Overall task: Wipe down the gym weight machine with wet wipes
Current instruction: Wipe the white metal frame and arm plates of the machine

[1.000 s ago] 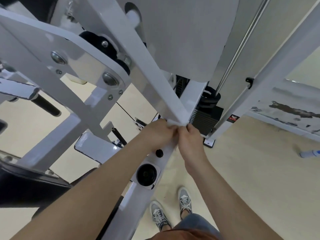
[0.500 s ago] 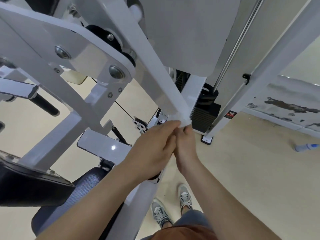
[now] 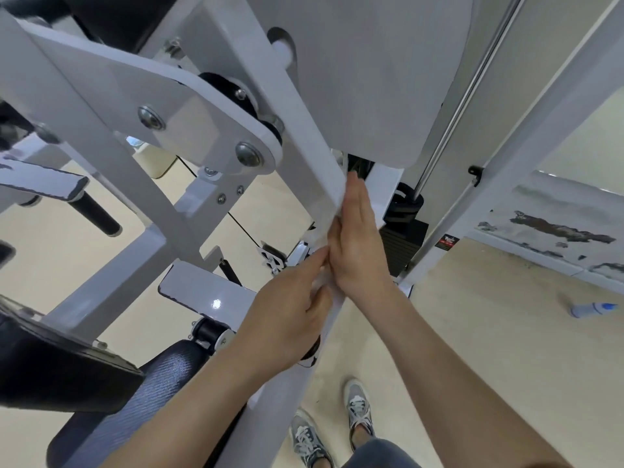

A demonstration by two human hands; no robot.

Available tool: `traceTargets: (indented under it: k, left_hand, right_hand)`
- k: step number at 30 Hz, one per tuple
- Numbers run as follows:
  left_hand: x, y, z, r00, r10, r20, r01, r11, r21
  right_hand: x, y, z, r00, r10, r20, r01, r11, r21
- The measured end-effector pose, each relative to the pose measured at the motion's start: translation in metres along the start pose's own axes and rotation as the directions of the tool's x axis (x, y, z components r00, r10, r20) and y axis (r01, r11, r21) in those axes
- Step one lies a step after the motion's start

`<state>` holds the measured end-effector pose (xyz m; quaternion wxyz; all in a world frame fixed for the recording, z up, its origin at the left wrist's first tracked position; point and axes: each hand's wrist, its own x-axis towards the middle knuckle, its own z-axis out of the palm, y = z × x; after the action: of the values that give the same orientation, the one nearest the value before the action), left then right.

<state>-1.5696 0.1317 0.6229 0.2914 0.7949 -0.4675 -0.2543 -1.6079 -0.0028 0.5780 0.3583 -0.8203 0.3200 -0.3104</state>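
The wet wipe (image 3: 323, 279) lies on the machine's slanted white bar (image 3: 304, 146), caught between both hands. The left hand (image 3: 290, 309) pinches it with curled fingers. The right hand (image 3: 358, 238) presses flat, fingers straight, on the bar's right side and reaches farther. The bar runs from near centre towards far left, so the next stroke likely follows that line.

Inside a gym: white weight machine frame (image 3: 101, 106), black weight stack (image 3: 401, 244), steel guide rod (image 3: 466, 106), padded seat (image 3: 145, 400).
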Motion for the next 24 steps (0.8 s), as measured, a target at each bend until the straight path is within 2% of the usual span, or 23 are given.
traceTargets:
  k: [2,4,9,12,14,16,19,21,24]
  left_hand:
    - [0.001,-0.004,-0.002,0.998,-0.062,0.009,0.062,0.998,-0.012]
    - [0.001,-0.004,-0.002,0.993,-0.114,0.012,0.114,0.992,-0.048]
    - [-0.001,-0.003,-0.003,0.997,-0.081,0.004,0.081,0.996,-0.049]
    - [0.0,-0.006,-0.005,0.996,-0.081,-0.022,0.08,0.996,-0.047]
    - [0.003,-0.008,-0.007,0.994,-0.075,-0.08,0.067,0.993,-0.096]
    - [0.008,-0.009,-0.01,0.987,-0.049,-0.155,0.03,0.992,-0.12]
    - [0.015,-0.006,-0.017,0.965,-0.019,-0.26,-0.012,0.993,-0.116]
    - [0.017,-0.005,-0.022,0.943,-0.001,-0.333,-0.044,0.991,-0.126]
    - [0.023,-0.004,-0.024,0.913,0.008,-0.408,-0.071,0.988,-0.139]
  right_hand:
    - [0.02,-0.008,-0.003,0.995,-0.088,0.051,0.091,0.993,-0.068]
    - [0.027,-0.006,-0.006,0.989,-0.116,0.09,0.127,0.983,-0.13]
    - [0.001,0.031,-0.024,0.983,-0.072,0.171,0.106,0.975,-0.194]
    - [0.007,0.02,-0.022,0.984,-0.042,0.173,0.067,0.988,-0.142]
    - [0.027,-0.006,-0.014,0.989,-0.041,0.142,0.048,0.998,-0.049]
    - [0.051,-0.037,-0.004,0.99,-0.137,0.025,0.138,0.99,-0.01]
    - [0.081,-0.071,0.007,0.943,-0.321,-0.092,0.309,0.942,-0.13]
    - [0.083,-0.068,0.005,0.933,-0.354,-0.066,0.343,0.929,-0.137]
    - [0.059,-0.029,-0.003,0.962,-0.274,0.016,0.275,0.961,-0.039]
